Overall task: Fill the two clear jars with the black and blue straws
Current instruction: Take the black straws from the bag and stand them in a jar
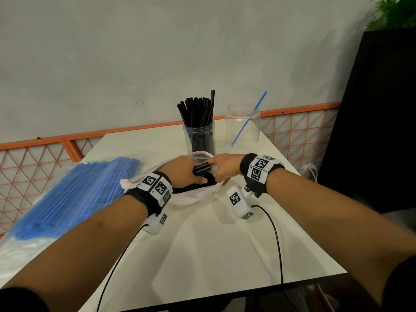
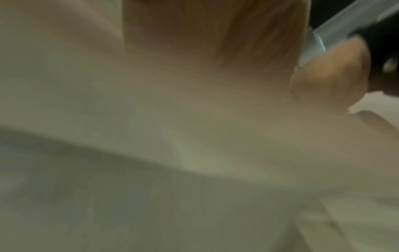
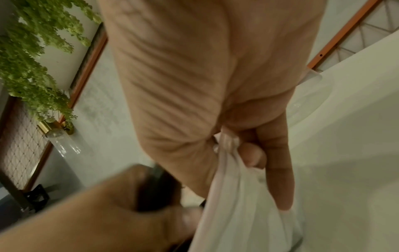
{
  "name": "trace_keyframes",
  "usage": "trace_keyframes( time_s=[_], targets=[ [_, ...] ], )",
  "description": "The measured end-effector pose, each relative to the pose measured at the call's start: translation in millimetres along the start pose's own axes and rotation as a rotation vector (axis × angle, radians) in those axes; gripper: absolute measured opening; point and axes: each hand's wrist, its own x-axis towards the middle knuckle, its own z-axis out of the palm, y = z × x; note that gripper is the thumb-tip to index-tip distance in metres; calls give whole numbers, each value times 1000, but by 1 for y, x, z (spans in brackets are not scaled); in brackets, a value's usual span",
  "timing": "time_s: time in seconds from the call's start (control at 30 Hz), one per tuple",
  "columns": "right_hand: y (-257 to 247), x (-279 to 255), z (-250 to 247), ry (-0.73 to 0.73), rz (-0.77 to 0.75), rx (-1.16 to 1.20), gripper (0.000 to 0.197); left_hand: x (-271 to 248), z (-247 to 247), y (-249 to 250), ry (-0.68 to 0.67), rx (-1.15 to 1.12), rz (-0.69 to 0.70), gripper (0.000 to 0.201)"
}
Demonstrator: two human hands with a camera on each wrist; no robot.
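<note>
1. Your left hand (image 1: 183,168) is curled round a small bunch of black straws (image 1: 202,168) at the mouth of the thin plastic bag (image 1: 195,197).
2. Your right hand (image 1: 224,168) pinches the bag's edge, holding it open.
3. You seem to be on the black straws: the left jar (image 1: 199,136), just beyond, looks nearly full.
4. Next, lift the bunch clear, stand it upright, and ease it in.
5. The right jar (image 1: 243,126) holds one blue straw (image 1: 248,119); the rest (image 1: 74,192) lie bagged at the near left.
</note>
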Motion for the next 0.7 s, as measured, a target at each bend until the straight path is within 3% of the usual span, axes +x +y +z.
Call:
trace_keyframes(
  time_s=[0.1,0.17,0.3,0.4,0.5,0.6,0.7],
  targets=[
    [-1,2,4,-13,20,-29,55,-3,-14,0,78,-367,-25,21],
    [-4,4,8,-26,24,-71,62,-5,-25,8,148,-620,-3,25],
    [-8,7,9,-27,21,-123,75,-8,-46,30,329,-1030,129,35],
    [-6,10,10,-37,15,-124,69,-12,-55,48,314,-1289,254,34],
    [-3,12,12,-38,6,-111,27,-14,-54,61,253,-1388,325,41],
    [-1,12,12,-33,-10,-120,28,-13,-40,63,185,-1357,336,41],
    [-1,7,12,-40,-7,-219,16,-11,-18,55,143,-1301,293,31]
  ],
)
